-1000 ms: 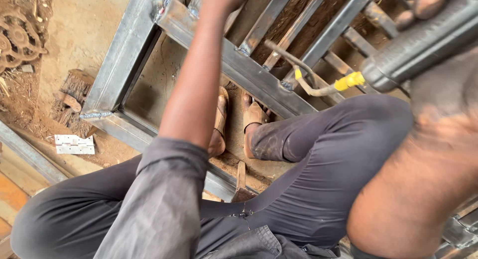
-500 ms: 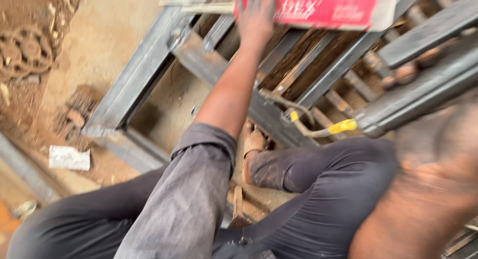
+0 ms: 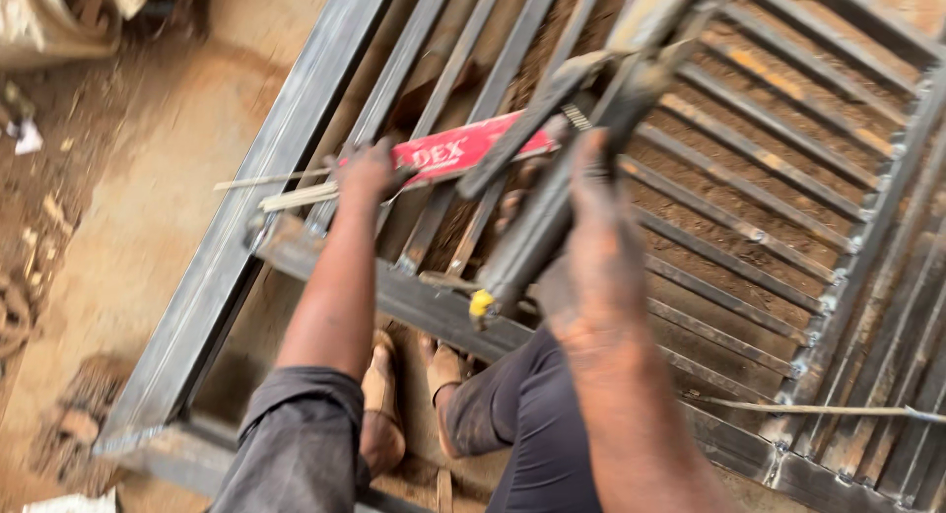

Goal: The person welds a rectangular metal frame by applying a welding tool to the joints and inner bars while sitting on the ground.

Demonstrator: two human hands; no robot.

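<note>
The left hand (image 3: 367, 173) reaches to eleven o'clock, fingers curled onto the red welding-rod box (image 3: 463, 148), which lies across the bars of the steel gate frame (image 3: 296, 119) with rods (image 3: 286, 193) poking out. The right hand (image 3: 591, 247) (badly blurred) grips a dark metal tool (image 3: 552, 178) at one o'clock, fingers wrapped around it.

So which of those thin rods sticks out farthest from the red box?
The lone rod, lying apart and just above the bundle; its tip reaches farthest left of the red box, which the left hand touches.
</note>
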